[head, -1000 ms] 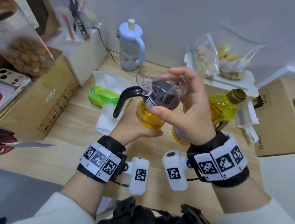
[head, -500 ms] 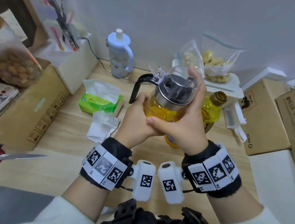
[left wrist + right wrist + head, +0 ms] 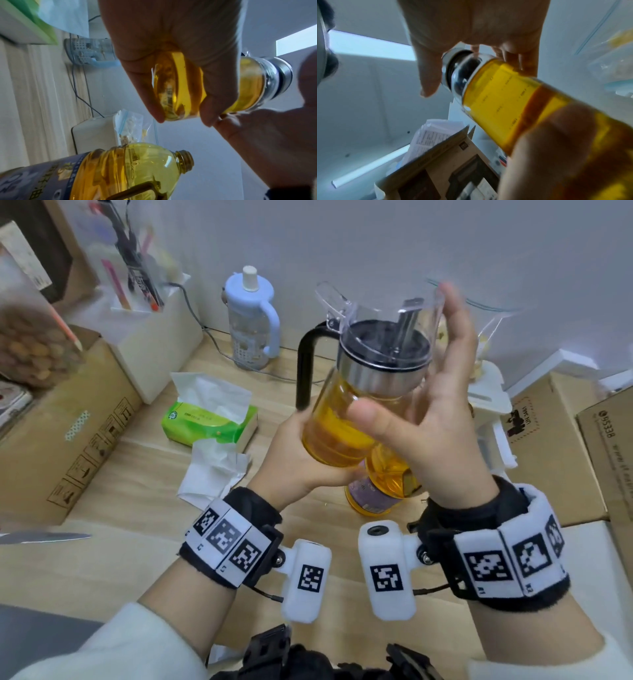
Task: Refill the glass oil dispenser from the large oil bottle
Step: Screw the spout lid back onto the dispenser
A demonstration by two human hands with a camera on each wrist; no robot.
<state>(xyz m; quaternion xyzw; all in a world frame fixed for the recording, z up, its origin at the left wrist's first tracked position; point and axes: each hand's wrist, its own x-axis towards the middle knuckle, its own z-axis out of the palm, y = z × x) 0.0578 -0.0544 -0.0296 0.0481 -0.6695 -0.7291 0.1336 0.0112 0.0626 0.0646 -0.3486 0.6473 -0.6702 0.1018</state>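
The glass oil dispenser (image 3: 342,433) is held in the air, tilted, nearly full of yellow oil, with a black handle, a steel collar and a clear plastic top. My left hand (image 3: 294,460) grips its base from below; the left wrist view shows those fingers (image 3: 211,108) curled round the glass (image 3: 248,83). My right hand (image 3: 442,412) is beside the top with straight, blurred fingers and the thumb across the glass. In the right wrist view the thumb (image 3: 429,75) stands just off the collar (image 3: 453,75). The large oil bottle (image 3: 376,494) stands uncapped (image 3: 185,161) on the table behind my hands.
A green tissue pack (image 3: 209,419) and a crumpled tissue (image 3: 212,474) lie to the left. A blue-lidded cup (image 3: 251,316) stands by the wall. Cardboard boxes flank the table at left (image 3: 68,419) and right (image 3: 548,453). A knife blade (image 3: 44,537) pokes in at left.
The dispenser has risen towards the camera and turned more upright. My right hand, earlier curled over the lid, has straightened its fingers beside the top.
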